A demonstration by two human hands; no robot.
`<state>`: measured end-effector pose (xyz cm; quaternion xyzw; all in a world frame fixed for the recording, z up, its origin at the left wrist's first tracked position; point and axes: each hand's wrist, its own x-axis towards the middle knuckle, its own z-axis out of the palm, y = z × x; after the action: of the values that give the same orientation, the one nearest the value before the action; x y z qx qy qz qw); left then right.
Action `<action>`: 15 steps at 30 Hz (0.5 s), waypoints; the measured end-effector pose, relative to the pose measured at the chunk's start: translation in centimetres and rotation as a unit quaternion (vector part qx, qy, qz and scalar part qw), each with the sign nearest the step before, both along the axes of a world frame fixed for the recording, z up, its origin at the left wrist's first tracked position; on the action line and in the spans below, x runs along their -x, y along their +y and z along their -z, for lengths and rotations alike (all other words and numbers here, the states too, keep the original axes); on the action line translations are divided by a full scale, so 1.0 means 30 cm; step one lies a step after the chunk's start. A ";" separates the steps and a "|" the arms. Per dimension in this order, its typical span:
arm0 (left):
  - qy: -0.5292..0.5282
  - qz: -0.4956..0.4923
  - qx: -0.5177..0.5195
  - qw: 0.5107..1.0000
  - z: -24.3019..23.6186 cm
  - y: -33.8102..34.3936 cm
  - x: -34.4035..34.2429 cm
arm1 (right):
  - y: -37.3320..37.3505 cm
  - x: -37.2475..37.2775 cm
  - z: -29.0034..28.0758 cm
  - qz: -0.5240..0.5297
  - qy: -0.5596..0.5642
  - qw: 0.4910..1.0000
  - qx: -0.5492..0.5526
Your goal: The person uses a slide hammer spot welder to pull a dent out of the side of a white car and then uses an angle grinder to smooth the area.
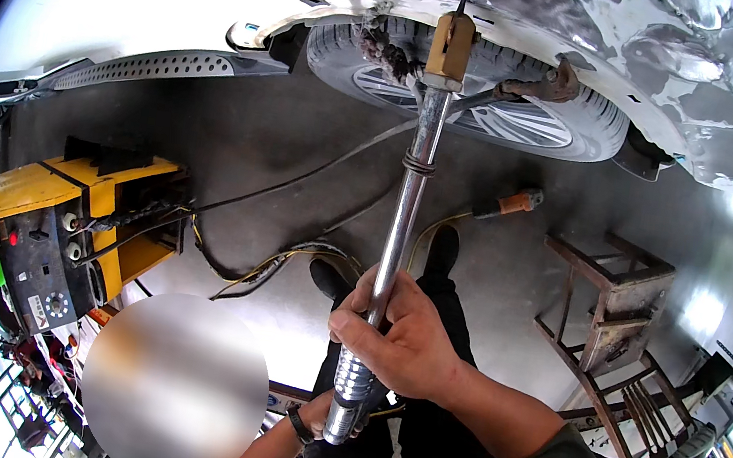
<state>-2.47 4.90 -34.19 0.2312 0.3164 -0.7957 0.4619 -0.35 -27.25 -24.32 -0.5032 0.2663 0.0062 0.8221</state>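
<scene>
A long chrome dent puller (407, 207) runs from the car's wheel arch down toward my body. At its far end, a brass-coloured block (451, 47) with a thin dark tip meets the edge of the bare-metal fender (596, 22). My right hand (403, 334) is closed round the chrome shaft, just above its ribbed lower grip. Beside the bottom end of the puller is my left hand (318, 413), below a dark wristband; its fingers are largely hidden behind the tool. Under the arch sits the tyre (605, 123), with a rusty clamp (554, 85) in front of it.
A yellow and black machine (63, 231) stands at left, with cables (301, 162) trailing over the floor. An orange and black power tool (512, 203) lies beyond my feet. To the right is a worn metal stool (624, 310). A blurred disc covers the lower left.
</scene>
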 end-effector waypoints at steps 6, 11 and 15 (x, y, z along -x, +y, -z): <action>0.041 0.002 -0.009 0.999 -0.009 -0.001 -0.022 | 0.002 -0.007 -0.002 0.000 -0.003 1.000 -0.025; 0.038 0.016 -0.010 0.999 -0.017 -0.001 -0.034 | -0.002 -0.012 -0.005 -0.001 0.001 1.000 -0.021; 0.077 0.023 -0.018 0.997 -0.020 0.009 -0.033 | 0.004 -0.009 -0.003 -0.005 0.003 0.999 -0.032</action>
<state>-1.47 5.17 -33.60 0.1849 0.3598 -0.8158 0.4133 -0.08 -27.14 -24.24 -0.4782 0.2662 0.0201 0.8367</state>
